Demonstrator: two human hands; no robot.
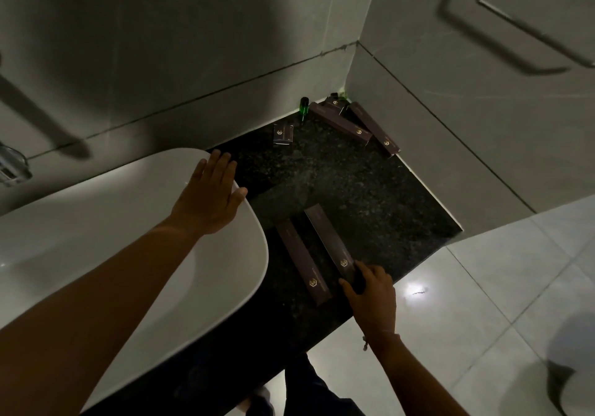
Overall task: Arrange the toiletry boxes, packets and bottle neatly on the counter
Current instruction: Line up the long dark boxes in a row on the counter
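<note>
Two long dark boxes lie near the front edge of the speckled black bench (370,190), side by side but slightly apart, both with their long axes running from the near edge up and to the left, gold logos at their near ends. The left long box (302,261) lies untouched. The right long box (328,242) has its near end under the right hand (370,290), whose grip pinches that end between thumb and fingers; the end itself is hidden by the fingers. The left hand (212,196) lies flat with fingers spread on the rim of the white basin (225,287), pinching nothing.

In the far corner, where the two tiled walls meet, sits a loose cluster. A long box (341,123) points from the corner down and to the right, and another long box (375,132) lies just beside the right wall on nearly the same slant. A smaller box (336,104) rests tilted on top of them. A green bottle (304,107) with a dark cap stands near the back wall. A small square box (283,133) lies apart to the left. Dim light makes the printing unreadable, and something green behind the cluster is too hidden to make out.
</note>
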